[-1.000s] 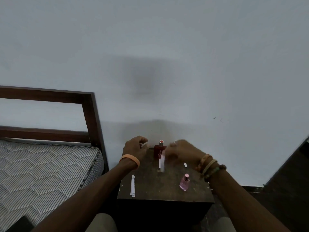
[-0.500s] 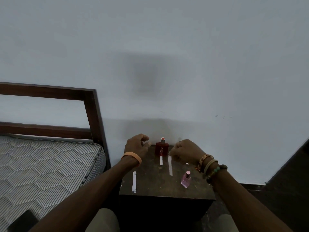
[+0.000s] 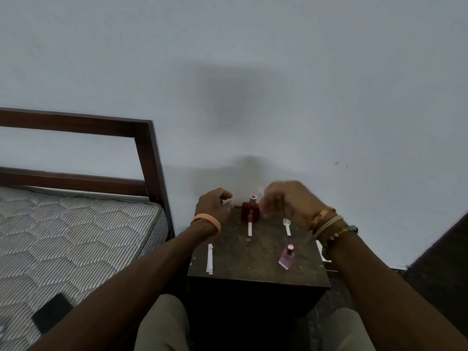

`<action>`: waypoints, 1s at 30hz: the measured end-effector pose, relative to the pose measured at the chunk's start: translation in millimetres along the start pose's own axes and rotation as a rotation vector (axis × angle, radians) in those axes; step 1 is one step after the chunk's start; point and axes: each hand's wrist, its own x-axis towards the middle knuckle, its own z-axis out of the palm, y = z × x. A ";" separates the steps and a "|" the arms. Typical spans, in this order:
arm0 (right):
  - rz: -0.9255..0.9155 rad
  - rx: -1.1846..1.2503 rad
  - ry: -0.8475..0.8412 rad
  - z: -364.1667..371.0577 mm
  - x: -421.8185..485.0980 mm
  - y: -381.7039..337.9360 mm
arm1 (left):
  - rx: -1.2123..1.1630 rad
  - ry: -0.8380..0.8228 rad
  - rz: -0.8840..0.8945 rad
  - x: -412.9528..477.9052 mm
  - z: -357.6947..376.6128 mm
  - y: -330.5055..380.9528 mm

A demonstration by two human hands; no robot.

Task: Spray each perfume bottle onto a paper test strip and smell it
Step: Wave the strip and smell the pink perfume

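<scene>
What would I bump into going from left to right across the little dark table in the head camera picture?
paper strips → red perfume bottle → pink perfume bottle

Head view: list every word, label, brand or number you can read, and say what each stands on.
No text can be read.
Red perfume bottle: a pale mark on its front, too blurred to read.
Pink perfume bottle: no legible label.
Paper strips: no print shows.
</scene>
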 end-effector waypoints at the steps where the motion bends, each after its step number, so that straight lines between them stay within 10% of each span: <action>1: 0.013 -0.234 -0.002 7.3 0.3 6.5 | 0.004 0.000 -0.003 -0.3 -0.7 -1.4; 7: -0.184 -0.115 0.034 -1.5 -3.9 9.4 | 0.006 0.007 -0.013 0.0 -3.4 -5.1; 11: -0.015 -0.689 -0.006 10.3 0.5 16.9 | -0.002 -0.008 -0.023 -2.0 -1.4 -5.9; 16: -0.078 0.382 -0.035 -2.9 -3.7 -1.0 | 0.006 -0.022 -0.025 -2.6 -1.7 -6.5; 21: 0.105 -0.390 -0.040 11.1 2.7 18.9 | 0.014 -0.006 -0.025 -1.4 -5.0 -7.6; 25: -0.129 0.003 0.022 4.8 -0.4 12.8 | 0.019 -0.010 -0.029 -2.2 -6.3 -7.4; 30: 0.080 -0.336 0.058 20.4 -2.3 24.9 | 0.015 -0.006 -0.030 -0.2 -4.6 -11.3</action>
